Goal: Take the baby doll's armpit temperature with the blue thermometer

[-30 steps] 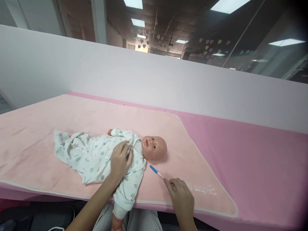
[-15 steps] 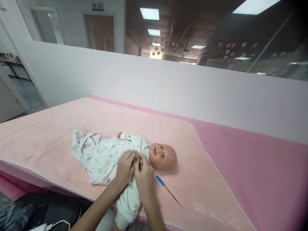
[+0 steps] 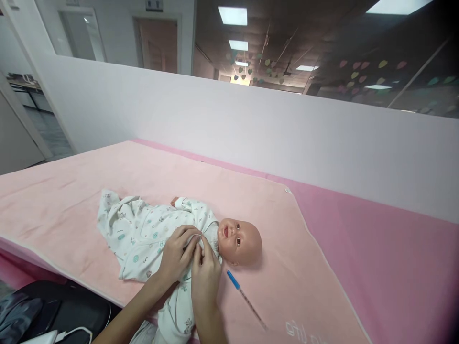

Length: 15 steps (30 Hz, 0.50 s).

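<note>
A bald baby doll lies on its back, head to the right. It wears a white romper with small green and brown prints. Over the doll's chest, just below the collar, both hands meet with fingertips nearly touching. My left hand is closed, pinching the romper's front fabric. Close beside it, my right hand also pinches the cloth between thumb and finger. The exact bit of fabric or fastening in the fingers is too small to make out. One romper sleeve hangs toward me, partly behind my wrists.
Right of the hands, a thin stick with a blue end lies on the pink mat. A white wall with a window stands behind. At lower left are a black bag and a white cable.
The view has shifted slightly, so doll and hands appear a little lower and further left. Both hands stay at the doll's chest; the right fingers have shifted slightly on the cloth.
</note>
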Motion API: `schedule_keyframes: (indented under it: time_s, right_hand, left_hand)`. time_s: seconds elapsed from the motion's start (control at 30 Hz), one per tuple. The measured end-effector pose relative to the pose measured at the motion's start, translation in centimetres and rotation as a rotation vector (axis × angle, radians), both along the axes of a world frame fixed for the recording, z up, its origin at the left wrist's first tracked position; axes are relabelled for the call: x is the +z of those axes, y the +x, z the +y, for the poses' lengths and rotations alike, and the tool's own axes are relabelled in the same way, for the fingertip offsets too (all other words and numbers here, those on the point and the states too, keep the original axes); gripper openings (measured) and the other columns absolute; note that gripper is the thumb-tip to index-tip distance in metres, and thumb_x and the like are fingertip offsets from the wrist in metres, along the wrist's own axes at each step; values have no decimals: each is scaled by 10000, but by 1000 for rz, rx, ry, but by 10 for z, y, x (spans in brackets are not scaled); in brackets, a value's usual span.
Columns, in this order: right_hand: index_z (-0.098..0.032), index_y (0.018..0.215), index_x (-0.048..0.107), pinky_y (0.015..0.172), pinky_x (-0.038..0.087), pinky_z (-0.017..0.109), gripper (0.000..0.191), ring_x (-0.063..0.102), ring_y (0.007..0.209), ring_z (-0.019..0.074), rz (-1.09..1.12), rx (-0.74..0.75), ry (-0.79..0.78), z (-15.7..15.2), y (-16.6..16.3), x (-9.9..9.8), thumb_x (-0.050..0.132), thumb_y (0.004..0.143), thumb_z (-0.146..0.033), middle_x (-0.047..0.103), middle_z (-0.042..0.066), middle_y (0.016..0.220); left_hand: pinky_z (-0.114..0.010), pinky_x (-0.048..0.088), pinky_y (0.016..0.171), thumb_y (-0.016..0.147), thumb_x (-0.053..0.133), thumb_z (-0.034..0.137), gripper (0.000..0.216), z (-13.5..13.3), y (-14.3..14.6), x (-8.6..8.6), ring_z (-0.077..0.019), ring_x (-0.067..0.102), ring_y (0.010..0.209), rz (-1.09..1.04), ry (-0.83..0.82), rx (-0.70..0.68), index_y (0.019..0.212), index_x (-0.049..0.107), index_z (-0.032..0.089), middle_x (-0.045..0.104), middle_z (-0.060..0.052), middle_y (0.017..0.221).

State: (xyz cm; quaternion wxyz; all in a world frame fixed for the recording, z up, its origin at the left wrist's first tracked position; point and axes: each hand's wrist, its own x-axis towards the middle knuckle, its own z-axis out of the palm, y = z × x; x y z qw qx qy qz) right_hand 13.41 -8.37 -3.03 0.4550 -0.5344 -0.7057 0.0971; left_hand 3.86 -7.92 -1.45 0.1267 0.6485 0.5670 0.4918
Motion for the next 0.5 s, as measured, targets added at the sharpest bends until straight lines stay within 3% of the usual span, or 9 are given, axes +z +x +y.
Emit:
schedule_keyframes:
  time_s: [0.27, 0.5]
  right_hand:
    - [-136, 965, 630, 533, 430, 233, 331, 615, 580, 161, 56, -31, -61, 1, 2, 4, 379, 904, -341, 674, 74, 694]
    - [-165, 775, 587, 459, 341, 207, 222, 456, 440, 108, 255, -12, -163, 5, 2, 7, 469, 840, -341, 515, -20, 498]
  left_hand:
    - [-298, 446, 727, 833, 468, 314, 219, 1, -6, 15, -172, 563, 798, -31, -139, -52, 825, 664, 217, 640, -27, 812]
    - [-312, 427, 733, 801, 495, 301, 191, 3, -2, 14, -188, 558, 814, -15, -130, -2, 775, 661, 209, 647, -27, 788]
